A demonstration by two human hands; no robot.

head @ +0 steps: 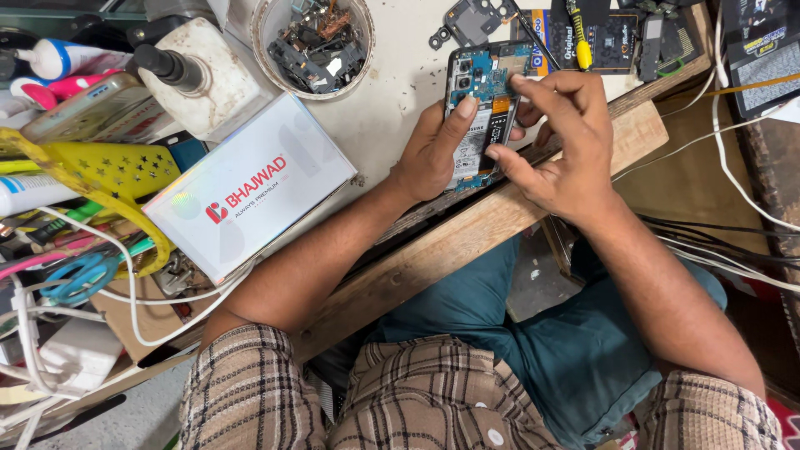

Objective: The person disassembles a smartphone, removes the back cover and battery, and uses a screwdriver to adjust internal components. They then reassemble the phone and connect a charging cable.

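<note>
Head view: both hands' fingers (pixel 467 108) pinch the opened phone (pixel 482 112) over the bench (pixel 400 83).

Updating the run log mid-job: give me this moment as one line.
left hand: holds opened phone | right hand: fingertips on phone's inside parts | phone: back off, over white bench | nearby: white box, parts bowl

Opened phone (pixel 482 108): lower half hidden under both hands. Parts in round tub (pixel 315 42) at 12 o'clock too small to tell. Scissors (pixel 79 279) at 9 o'clock half buried under cables.
</note>
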